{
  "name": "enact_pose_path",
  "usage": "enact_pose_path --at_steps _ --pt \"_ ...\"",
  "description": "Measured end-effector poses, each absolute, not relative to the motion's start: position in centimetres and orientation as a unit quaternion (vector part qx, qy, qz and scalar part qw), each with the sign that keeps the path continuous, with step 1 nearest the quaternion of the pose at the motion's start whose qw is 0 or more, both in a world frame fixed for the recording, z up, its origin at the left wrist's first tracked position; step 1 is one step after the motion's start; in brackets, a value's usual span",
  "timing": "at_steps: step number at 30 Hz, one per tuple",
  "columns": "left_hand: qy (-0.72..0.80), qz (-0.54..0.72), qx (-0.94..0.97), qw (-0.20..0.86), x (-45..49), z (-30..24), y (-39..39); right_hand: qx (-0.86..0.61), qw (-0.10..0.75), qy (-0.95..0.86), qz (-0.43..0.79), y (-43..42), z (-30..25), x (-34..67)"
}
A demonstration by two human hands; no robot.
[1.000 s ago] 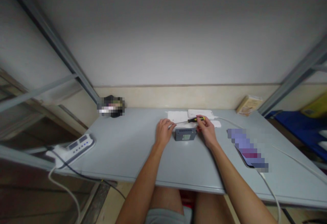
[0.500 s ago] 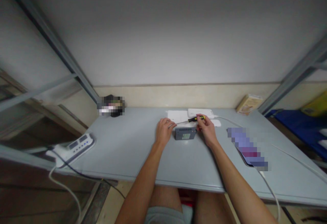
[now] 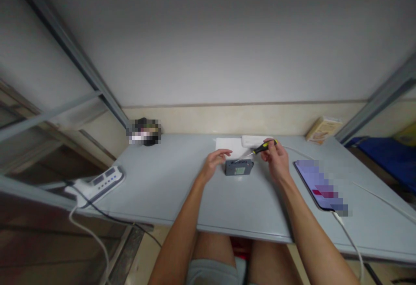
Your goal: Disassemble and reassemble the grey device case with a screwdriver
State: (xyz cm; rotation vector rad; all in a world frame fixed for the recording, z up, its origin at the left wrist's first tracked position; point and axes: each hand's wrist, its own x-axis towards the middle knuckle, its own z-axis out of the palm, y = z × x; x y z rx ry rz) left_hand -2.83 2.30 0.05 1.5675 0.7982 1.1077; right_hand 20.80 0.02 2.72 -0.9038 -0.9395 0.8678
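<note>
Gripped in your right hand is the black-and-yellow screwdriver: fingers closed on its handle, shaft sloping down leftward. Your left hand is loosely open, holding nothing, fingers extended by the left end of the grey vented box; contact there cannot be told. Grey tabletop spans beneath both hands. White power strip lies at its left edge, toward the front corner. Phone lies toward the right edge, cable attached. White paper lies near the back edge. Your box sits about midway along, between front and back edges; screwdriver tip at its top, touch unclear.
</note>
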Motion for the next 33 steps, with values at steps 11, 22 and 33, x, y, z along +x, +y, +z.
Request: enact_pose_path --at_steps 11,22,33 --pt "0.293 0.408 0.602 0.621 -2.7 -0.6 2.6 -0.43 0.675 -0.474 0.365 -0.4 2.8 20.5" --pt "0.302 0.406 0.596 0.624 -2.5 0.0 2.2 -0.453 0.629 -0.554 0.303 -1.2 5.1 20.3" --pt "0.294 0.407 0.589 0.633 -2.5 0.0 2.3 -0.379 0.406 -0.786 0.27 -3.3 14.2 17.6"
